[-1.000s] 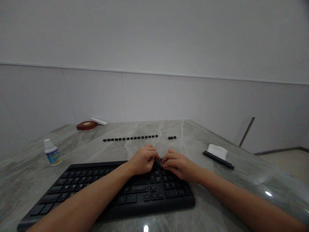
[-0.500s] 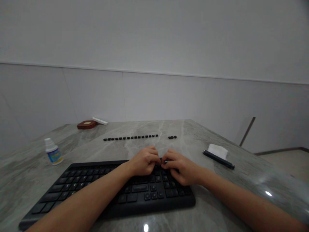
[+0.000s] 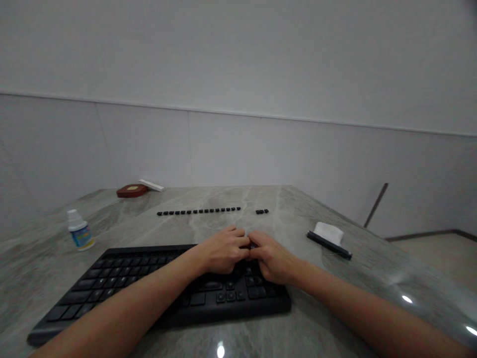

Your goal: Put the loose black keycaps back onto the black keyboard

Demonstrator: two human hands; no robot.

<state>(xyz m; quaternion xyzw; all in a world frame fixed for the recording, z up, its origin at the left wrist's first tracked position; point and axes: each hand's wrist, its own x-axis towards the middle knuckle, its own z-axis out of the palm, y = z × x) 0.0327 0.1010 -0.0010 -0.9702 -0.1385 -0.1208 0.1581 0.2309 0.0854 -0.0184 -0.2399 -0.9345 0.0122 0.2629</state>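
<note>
A black keyboard (image 3: 238, 309) lies on the grey marbled table, slightly slanted. Over its upper right part, my left hand (image 3: 226, 249) and my right hand (image 3: 271, 256) meet, fingertips touching. Both hands are closed with bent fingers, pinching at one spot near the keyboard's back edge. Whatever is between the fingertips is hidden or too small to make out. Beyond the hands, a row of small black keycaps (image 3: 200, 211) runs across the table. A short group of keycaps (image 3: 262, 212) sits apart, to the right of that row.
At left stands a white bottle with a blue label (image 3: 81, 231). A reddish-brown case (image 3: 131, 191) and a white flat box (image 3: 151, 185) lie at the back left. On the right, a black pen-like stick (image 3: 328, 245) rests against a folded white tissue (image 3: 329, 232). A wall rises behind the table.
My right hand's fingers have closed in and now press against my left fingertips, where a small gap showed before. The whole view has shifted slightly.
</note>
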